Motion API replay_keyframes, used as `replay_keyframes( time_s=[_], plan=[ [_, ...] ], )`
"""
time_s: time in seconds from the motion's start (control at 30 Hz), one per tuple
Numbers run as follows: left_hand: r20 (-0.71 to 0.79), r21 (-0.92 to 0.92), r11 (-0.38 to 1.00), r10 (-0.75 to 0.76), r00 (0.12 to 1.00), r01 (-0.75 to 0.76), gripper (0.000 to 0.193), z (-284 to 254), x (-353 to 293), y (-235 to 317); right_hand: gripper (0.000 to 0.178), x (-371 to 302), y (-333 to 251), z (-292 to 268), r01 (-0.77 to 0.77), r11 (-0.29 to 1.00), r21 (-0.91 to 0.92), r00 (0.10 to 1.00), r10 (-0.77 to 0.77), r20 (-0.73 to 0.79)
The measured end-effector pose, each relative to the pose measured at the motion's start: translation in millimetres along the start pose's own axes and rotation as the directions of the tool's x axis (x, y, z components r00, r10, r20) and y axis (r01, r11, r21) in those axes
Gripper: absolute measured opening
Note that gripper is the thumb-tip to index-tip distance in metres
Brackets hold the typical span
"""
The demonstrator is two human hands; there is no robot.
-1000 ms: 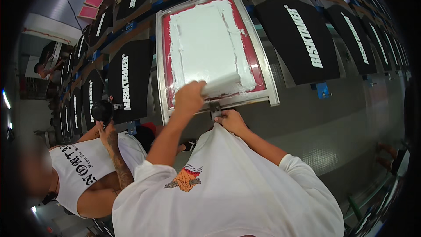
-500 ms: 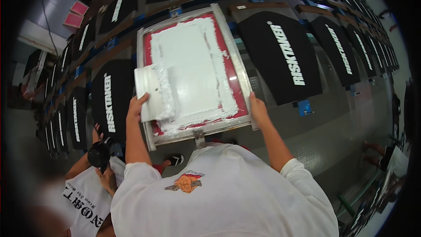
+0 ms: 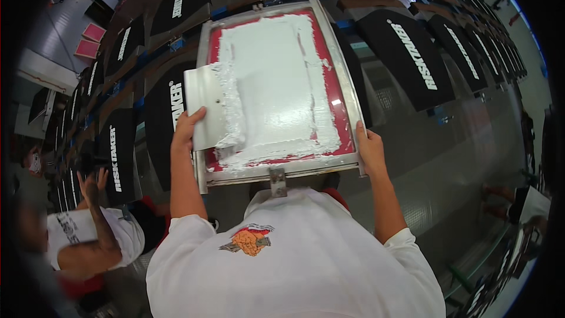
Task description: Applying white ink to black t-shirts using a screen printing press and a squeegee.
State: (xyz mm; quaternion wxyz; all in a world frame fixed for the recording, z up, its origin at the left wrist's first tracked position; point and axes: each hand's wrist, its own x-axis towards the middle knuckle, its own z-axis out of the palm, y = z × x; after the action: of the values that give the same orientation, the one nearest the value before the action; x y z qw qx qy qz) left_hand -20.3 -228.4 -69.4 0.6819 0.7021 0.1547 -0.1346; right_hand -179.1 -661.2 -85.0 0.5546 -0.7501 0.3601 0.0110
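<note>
A screen-printing frame (image 3: 340, 65) with silvery metal rails is in front of me, above the row of printed pieces. White ink (image 3: 268, 82) coats most of its mesh, bordered by red. At the frame's left side lies a broad pale squeegee (image 3: 203, 97), its right edge thick with ink. My left hand (image 3: 189, 126) grips the squeegee's near left end, thumb on top; its lower fingers are hidden, perhaps around the rail. My right hand (image 3: 369, 148) is closed on the frame's right rail near its front corner. A metal bracket (image 3: 278, 182) juts from the front rail.
Black fabric pieces with white lettering lie on boards in long rows, one to the right (image 3: 406, 59) and one partly behind the frame on the left (image 3: 166, 106). At lower left a co-worker (image 3: 100, 238) stands close, holding a dark tool (image 3: 91, 165).
The rows of boards have shifted rightward in view, and the near left piece is now partly behind the frame. Both hands keep their grip. The co-worker has moved farther left.
</note>
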Motion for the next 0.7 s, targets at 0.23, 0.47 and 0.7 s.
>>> replay_keyframes(
  time_s=[0.23,0.47,0.7],
  plan=[
    [-0.013,0.003,0.996,-0.084,0.996,0.084,0.047,51,-13,8,0.063,23,-25,-47,-0.024,0.999,-0.026,0.997,0.026,0.071],
    [-0.028,-0.042,0.997,-0.068,0.997,0.067,0.047,49,-12,1,0.065,43,-12,-41,0.002,0.996,-0.093,0.999,0.003,0.050],
    [-0.032,-0.122,0.989,-0.086,0.996,0.082,0.046,49,-5,-14,0.067,60,-11,-40,-0.043,0.990,-0.131,0.996,0.052,0.068]
  ],
)
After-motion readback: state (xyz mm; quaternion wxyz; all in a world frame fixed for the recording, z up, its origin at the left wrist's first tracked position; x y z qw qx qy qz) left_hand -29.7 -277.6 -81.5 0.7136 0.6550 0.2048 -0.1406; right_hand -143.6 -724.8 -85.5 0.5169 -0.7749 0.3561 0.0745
